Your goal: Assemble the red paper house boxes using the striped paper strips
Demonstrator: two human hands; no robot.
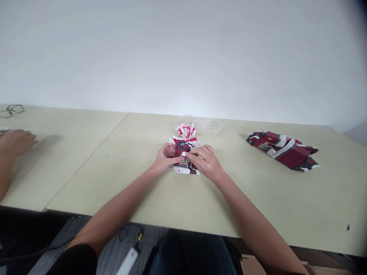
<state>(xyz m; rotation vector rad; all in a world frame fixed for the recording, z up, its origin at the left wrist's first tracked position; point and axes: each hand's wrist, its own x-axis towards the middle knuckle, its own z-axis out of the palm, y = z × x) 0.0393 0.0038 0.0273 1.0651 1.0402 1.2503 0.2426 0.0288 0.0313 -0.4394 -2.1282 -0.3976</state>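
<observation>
A small dark red cardboard house box (181, 146), printed with windows and white snow, lies on the table before me. My left hand (165, 157) grips its left side, with the thumb across the front. From the right, my right hand (207, 162) has its fingertips closed together on the front of the box, by a small white patch (184, 154). Whether that patch is a loose piece or print I cannot tell. Just behind the box is a bunch of red-and-white striped strips (187, 132), partly hidden by it.
Clear round plastic pieces (210, 126) lie behind the strips. At right rests a pile of folded dark red house boxes (283, 149). Another person's hand (19, 142) is over the table at far left, near eyeglasses (12, 110). A seam (87, 160) crosses the tabletop.
</observation>
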